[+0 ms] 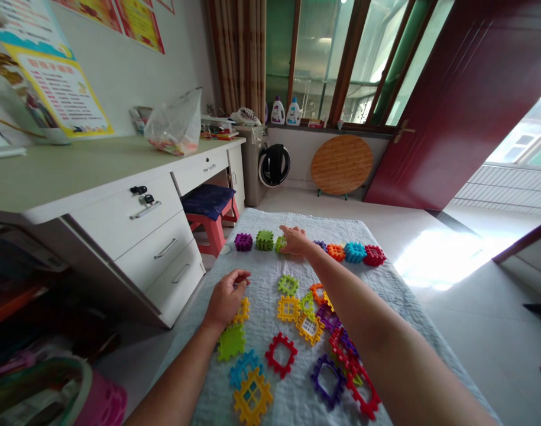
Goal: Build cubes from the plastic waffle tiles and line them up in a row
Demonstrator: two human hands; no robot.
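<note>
Clock positions are read about the middle of the cloth-covered table (pixel 262 316), with 12 toward the window (pixel 323 65). The right hand (pixel 295 239) is extended to 12 o'clock, its fingers placed at a light-green tile stack (pixel 279 244); whether a tile is gripped cannot be told. The left hand (pixel 228 299) is held at 9, fingers loosely curled over a yellow tile (pixel 242 310); its grip is hidden. Purple (pixel 243 242) and green stacks (pixel 264 240) are placed toward 11; orange (pixel 336 252), blue (pixel 355 252) and red stacks (pixel 374 255) near 2. Loose interlocking tiles are scattered: red frame (pixel 271 353) at 6, yellow window tile (pixel 253 408) at 7.
</note>
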